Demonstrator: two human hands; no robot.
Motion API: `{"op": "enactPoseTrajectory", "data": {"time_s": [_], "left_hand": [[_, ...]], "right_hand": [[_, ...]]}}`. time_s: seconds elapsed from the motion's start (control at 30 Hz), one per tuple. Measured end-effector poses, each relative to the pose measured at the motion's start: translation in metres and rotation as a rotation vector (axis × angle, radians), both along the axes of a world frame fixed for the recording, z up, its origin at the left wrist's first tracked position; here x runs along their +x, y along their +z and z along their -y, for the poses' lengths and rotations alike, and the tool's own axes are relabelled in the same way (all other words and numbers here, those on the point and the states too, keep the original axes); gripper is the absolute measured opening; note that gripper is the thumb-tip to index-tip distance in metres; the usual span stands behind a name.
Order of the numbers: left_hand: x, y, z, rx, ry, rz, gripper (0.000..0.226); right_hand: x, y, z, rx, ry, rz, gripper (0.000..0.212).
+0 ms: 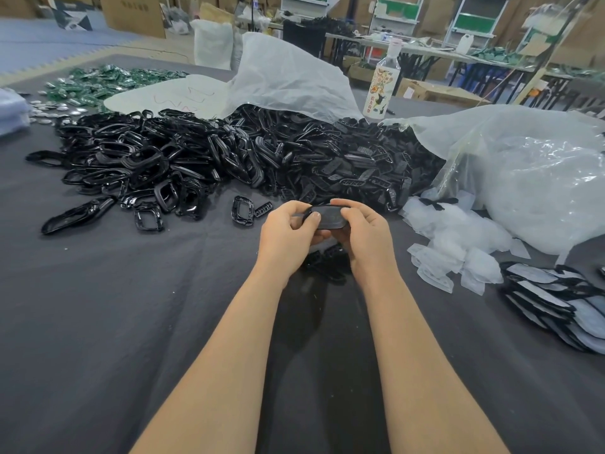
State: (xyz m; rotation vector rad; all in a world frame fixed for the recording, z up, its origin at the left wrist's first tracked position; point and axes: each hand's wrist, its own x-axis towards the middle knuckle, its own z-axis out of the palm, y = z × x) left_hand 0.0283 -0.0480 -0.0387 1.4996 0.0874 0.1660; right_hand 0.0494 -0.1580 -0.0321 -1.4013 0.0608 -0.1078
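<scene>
We hold a small black plastic piece (pixel 328 217) up over the grey table (pixel 131 306), in the middle, close to us. Our left hand (pixel 288 232) and right hand (pixel 366 237) both curl around it, thumbs on top. Just under our hands lies a little heap of black parts (pixel 327 265). Behind it is a big pile of black frames (pixel 147 165). Little clear bags (pixel 458 239) lie to the right, and a bottle (pixel 381 86) stands far back.
</scene>
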Motion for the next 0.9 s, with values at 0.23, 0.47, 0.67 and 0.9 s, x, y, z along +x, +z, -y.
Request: {"op": "enactPoseTrajectory", "data": {"time_s": [0.23, 0.47, 0.67, 0.9], "left_hand": [[0.000, -0.001, 0.002, 0.114, -0.020, 0.011, 0.010], [0.001, -0.002, 0.002, 0.135, -0.022, 0.048, 0.016], [0.003, -0.003, 0.002, 0.037, -0.036, 0.040, 0.017], [0.001, 0.001, -0.002, -0.133, 0.057, 0.039, 0.017]], "right_hand": [[-0.001, 0.000, -0.003, 0.000, 0.058, -0.015, 0.013], [0.000, 0.001, -0.002, 0.034, 0.045, -0.055, 0.013], [0.000, 0.004, -0.001, 0.058, 0.021, -0.053, 0.019], [0.003, -0.002, 0.008, -0.080, 0.110, -0.046, 0.023]]}}
